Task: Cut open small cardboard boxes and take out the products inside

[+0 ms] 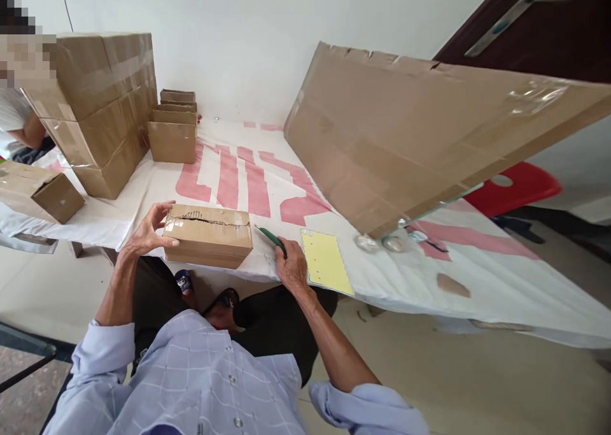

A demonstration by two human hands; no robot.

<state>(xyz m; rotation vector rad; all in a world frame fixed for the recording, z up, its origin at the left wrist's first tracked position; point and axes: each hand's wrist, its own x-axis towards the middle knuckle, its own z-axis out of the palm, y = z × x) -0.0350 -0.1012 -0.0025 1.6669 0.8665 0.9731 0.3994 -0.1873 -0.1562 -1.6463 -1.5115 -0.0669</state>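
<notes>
counts 1st: 1 carton (pixel 207 247), 1 green-handled tool (pixel 272 239), 1 yellow sheet (pixel 329 263) w/ small dark dots, 2 clear tape rolls (pixel 394 244) side by side, 1 big cardboard panel (pixel 410 135) tilted on the table (pixel 382 279), 1 brown scrap (pixel 452 285) nr the edge, 1 red chair (pixel 513 190) past the panel; far l a stack of boxes (pixel 105 97) 3 high, 1 lone box (pixel 41 193) in front of it, plus a row of small boxes (pixel 172 142) to its r – exact no. unclear, they overlap. carton is at the table's near edge, btwn the hands, long axis approx l-to-r across the person's front, dipping a bit toward the r; torn slit in its top runs the same way. left hand (pixel 150 231) grips its l end, thumb on near side, other fingers spread wide to the far corner. right hand (pixel 292 263) is closed rnd the tool's handle – tip points up-left, just beside carton's r end
</notes>
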